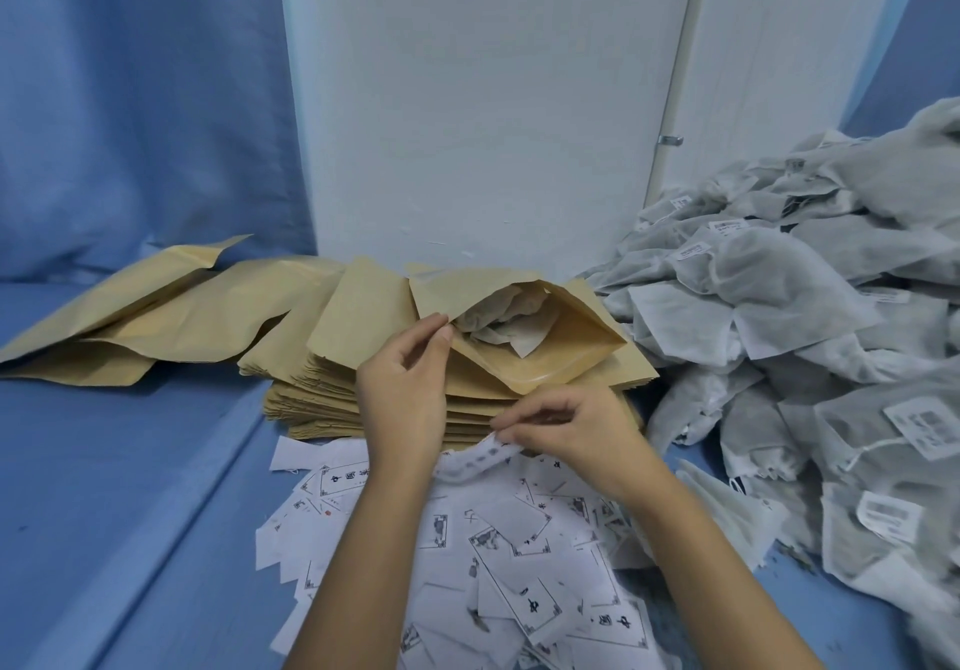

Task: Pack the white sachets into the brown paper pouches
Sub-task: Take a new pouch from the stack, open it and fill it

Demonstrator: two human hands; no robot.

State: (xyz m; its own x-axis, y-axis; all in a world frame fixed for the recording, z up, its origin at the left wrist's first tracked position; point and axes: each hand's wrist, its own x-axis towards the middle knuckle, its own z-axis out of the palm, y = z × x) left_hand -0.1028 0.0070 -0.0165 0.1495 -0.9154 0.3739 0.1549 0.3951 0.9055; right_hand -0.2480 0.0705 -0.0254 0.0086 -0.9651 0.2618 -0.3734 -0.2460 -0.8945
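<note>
Beyond the hands (402, 394) (576, 435), pouch (563, 355) (left pinches rim).

Packing workroom: heaped sachets (810, 274), stacked pouches (322, 389), loose printed labels (519, 565).

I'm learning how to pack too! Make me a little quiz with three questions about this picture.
1. True or false: the left hand holds the edge of the open brown pouch, which already has white sachets inside.
2. What do the fingers of the right hand pinch?
A) a printed paper slip
B) a brown pouch
C) nothing
3. Fill in: the big sachet pile lies on the person's ____ side.

Key: 1 true; 2 A; 3 right.
</note>
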